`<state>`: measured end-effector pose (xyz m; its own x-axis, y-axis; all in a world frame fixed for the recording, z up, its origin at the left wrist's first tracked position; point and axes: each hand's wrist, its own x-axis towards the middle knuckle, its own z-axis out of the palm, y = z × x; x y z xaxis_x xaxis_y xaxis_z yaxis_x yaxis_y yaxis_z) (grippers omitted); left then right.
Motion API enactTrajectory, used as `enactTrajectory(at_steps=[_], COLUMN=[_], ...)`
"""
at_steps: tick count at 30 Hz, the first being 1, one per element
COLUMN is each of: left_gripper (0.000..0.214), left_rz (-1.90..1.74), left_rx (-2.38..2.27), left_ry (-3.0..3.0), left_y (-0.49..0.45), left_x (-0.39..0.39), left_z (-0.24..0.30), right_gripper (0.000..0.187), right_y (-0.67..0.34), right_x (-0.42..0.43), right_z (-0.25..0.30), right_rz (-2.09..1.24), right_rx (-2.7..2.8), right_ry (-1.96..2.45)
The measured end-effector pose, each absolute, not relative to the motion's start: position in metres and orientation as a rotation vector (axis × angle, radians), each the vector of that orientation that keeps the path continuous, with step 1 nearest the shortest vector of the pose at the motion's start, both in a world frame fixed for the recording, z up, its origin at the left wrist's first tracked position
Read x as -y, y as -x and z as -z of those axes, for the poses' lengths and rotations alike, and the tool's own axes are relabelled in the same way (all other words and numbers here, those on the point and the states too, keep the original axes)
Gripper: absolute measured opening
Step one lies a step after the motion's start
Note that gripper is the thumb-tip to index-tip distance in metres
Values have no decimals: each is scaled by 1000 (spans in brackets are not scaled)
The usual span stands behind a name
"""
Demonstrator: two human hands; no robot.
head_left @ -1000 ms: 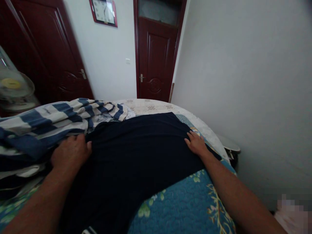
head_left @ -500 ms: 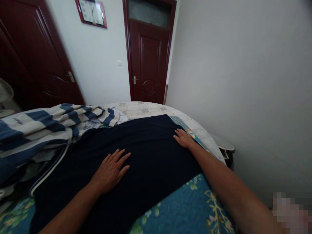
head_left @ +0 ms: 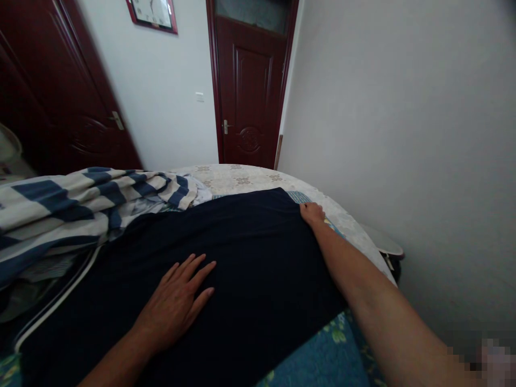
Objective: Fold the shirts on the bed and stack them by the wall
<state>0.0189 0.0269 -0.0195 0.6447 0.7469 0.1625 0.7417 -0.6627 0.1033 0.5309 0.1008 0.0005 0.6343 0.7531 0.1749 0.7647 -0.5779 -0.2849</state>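
A dark navy garment point(head_left: 250, 269) with a white-striped edge at its left lies spread over a blue floral quilted cloth point(head_left: 322, 355). Flat on the middle of the garment rests my left hand point(head_left: 173, 298), its fingers stretched out and spread. My right hand point(head_left: 312, 212) is closed on the garment's far right edge, fingers curled around the fabric. A blue-and-white striped garment point(head_left: 100, 201) lies crumpled beside the navy one, on the left.
Beneath the cloths is a round table with a pale patterned tablecloth point(head_left: 226, 177). A round-topped stool point(head_left: 389, 247) stands at the right by the wall. Two dark red doors point(head_left: 252, 91) and a wall clock point(head_left: 155, 13) are beyond.
My right hand has gone from lying open on the garment to gripping its right edge. The navy fabric's lower edge has shifted a little. My left hand stays flat.
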Motion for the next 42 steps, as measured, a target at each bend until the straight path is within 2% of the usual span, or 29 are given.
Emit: enactTrajectory(at_steps=[3, 8, 13, 17, 21, 27, 38, 42], left_gripper=[59, 59, 58, 59, 59, 59, 58, 58], left_rz=[-327, -375, -392, -395, -384, -370, -348, -386], left_rx=[-1276, -1258, -1265, -1253, -1259, -1268, -1261, -1250], left_ry=[-2822, -2806, -2790, -2817, -2826, -2830, -2893, -2915], left_y=[-18, -18, -17, -16, -16, -17, -16, -15], left_x=[-27, -26, -27, -27, -26, -26, -26, -26], left_z=[21, 22, 22, 23, 22, 20, 22, 23], right_gripper=[58, 41, 34, 35, 39, 41, 27, 33], right_y=[-534, -530, -521, -516, -516, -524, -547, -552], right_x=[-109, -113, -107, -105, -106, -111, -120, -119], right_z=[-1, 4, 4, 0, -2, 2, 2, 0], right_rz=[38, 150, 260, 322, 250, 232, 15, 72], right_rx=[1190, 1284, 1386, 1462, 1575, 1506, 1560, 1423], right_ry=[2532, 2473, 2361, 2331, 2334, 2424, 2333, 2383])
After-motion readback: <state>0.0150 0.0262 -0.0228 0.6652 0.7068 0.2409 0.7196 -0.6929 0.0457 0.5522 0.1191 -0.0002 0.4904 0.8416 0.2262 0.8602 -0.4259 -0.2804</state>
